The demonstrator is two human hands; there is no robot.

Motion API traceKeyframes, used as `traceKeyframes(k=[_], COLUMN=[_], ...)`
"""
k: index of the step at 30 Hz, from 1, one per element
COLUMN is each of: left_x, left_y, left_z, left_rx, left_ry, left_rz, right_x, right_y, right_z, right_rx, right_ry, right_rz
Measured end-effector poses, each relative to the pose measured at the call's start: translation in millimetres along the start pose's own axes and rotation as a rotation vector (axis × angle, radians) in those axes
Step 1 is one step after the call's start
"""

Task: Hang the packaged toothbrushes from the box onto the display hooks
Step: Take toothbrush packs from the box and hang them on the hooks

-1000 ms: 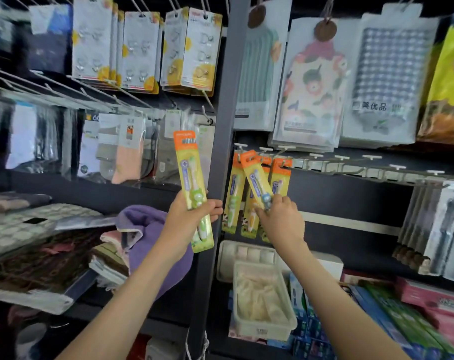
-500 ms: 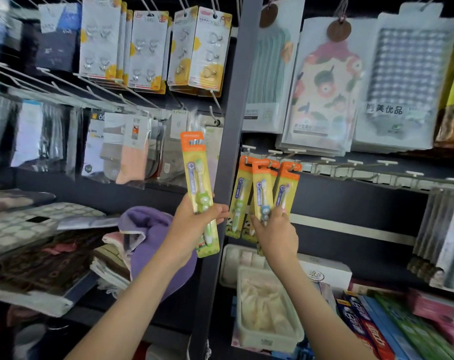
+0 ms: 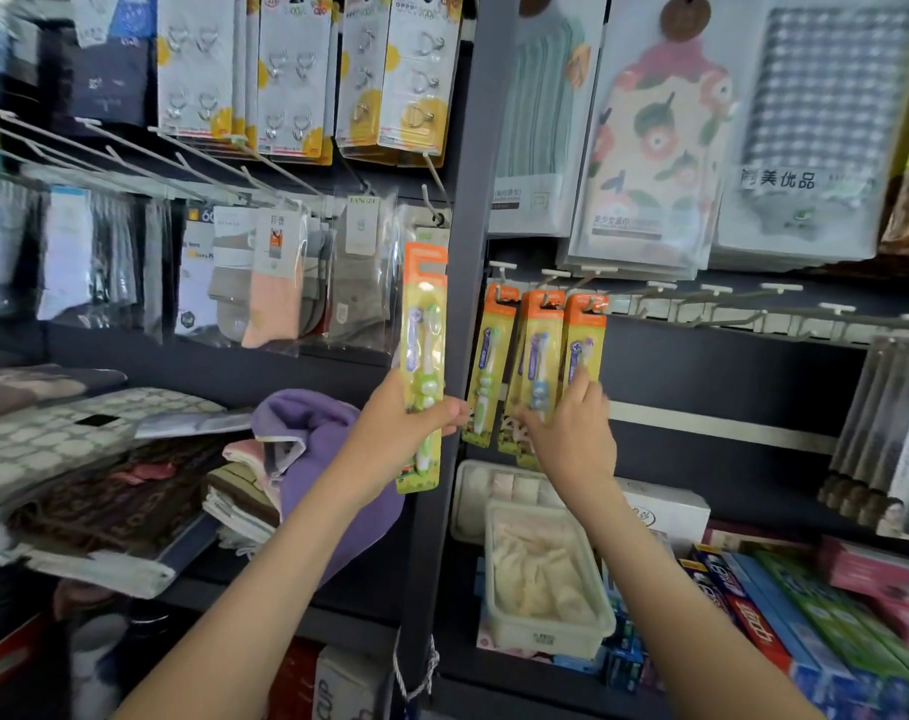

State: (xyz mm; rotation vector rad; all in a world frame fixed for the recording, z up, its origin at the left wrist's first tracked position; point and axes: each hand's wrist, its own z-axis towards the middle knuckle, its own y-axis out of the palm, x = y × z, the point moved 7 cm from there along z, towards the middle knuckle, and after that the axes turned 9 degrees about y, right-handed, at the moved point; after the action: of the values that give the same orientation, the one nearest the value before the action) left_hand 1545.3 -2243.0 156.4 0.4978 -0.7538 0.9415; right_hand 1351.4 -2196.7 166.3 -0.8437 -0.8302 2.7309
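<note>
As the packs hang now: three packaged toothbrushes (image 3: 538, 356) are seen side by side on the display hooks (image 3: 555, 274), just right of the dark upright post (image 3: 468, 148)
Left hand (image 3: 395, 433): closed round a fourth pack (image 3: 425, 366), which is held upright in front of the post, orange top uppermost
Right hand (image 3: 566, 439): raised against the lower halves of the hung packs; the fingers are blurred, so a pinch cannot be told from a mere touch
Empty hooks (image 3: 781, 288): a row is left free further right
Risk at the hooks: a hung pack could be dragged off if the right hand is drawn away while something is pinched
Risk for the held pack: its hang hole could be missed, since it is gripped low and the top is free to sway; a drop towards the clear tub (image 3: 545, 639) below would be likely
Risk of crowding: neighbours could be knocked askew if the fourth pack is forced onto an occupied hook
</note>
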Motion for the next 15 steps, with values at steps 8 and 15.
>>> traceKeyframes(k=[8, 15], left_x=[-3.1, -4.5], left_y=[36.2, 52.3], left_z=[-22.1, -29.8], left_rx=[-0.412, -0.636], left_ry=[-0.067, -0.182], left_rz=[0.421, 0.495], right_x=[-49.5, -32.6], right_y=[-57.6, -57.9], right_z=[-64.3, -65.2], right_rx=[0.378, 0.228], right_ry=[-0.998, -1.121], right_rz=[-0.329, -0.311])
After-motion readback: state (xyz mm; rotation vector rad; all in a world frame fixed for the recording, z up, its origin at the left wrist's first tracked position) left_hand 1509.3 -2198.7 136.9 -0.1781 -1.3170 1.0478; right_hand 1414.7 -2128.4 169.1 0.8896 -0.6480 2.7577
